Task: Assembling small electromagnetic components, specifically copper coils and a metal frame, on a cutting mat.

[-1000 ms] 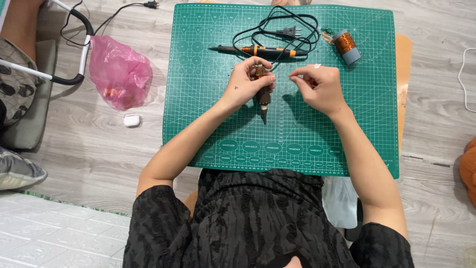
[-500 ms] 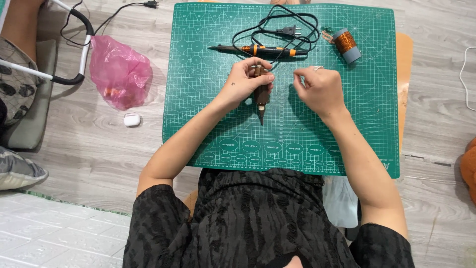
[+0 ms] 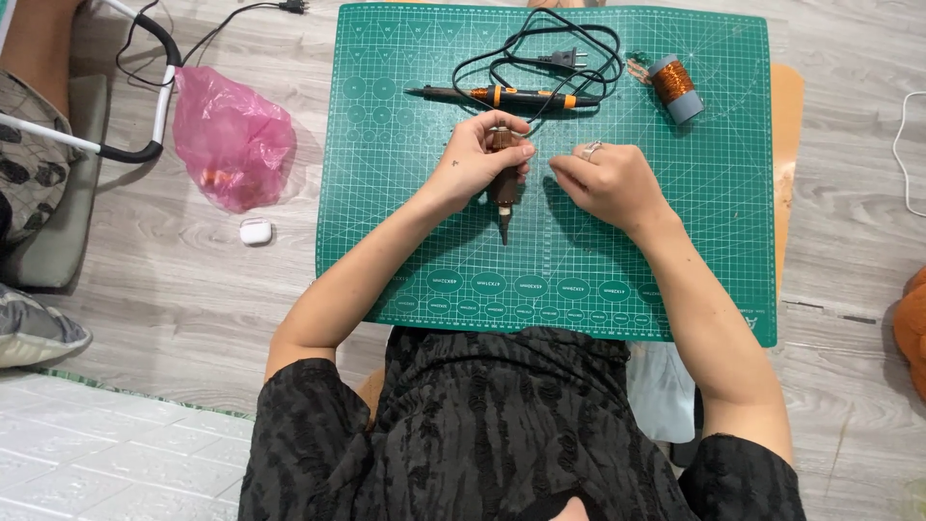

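My left hand [image 3: 477, 159] grips a brown cylindrical piece with a dark pointed tip [image 3: 504, 203], holding it upright-lengthwise on the green cutting mat [image 3: 675, 251], tip toward me. My right hand [image 3: 608, 181], with a ring on one finger, rests just right of the piece, its fingertips pinched together near it. Anything between those fingertips is too fine to see. A black and orange soldering iron [image 3: 502, 95] lies just beyond my hands, and its black cord and plug [image 3: 564, 60] loop at the mat's far edge.
A spool of copper wire [image 3: 672, 85] lies at the mat's far right. On the wooden floor to the left are a pink plastic bag [image 3: 231, 140] and a small white case [image 3: 256, 232]. A white cable [image 3: 902, 154] runs at the right edge.
My right hand has dropped slightly and drawn a little closer to the brown piece. My left hand keeps its grip in nearly the same place.
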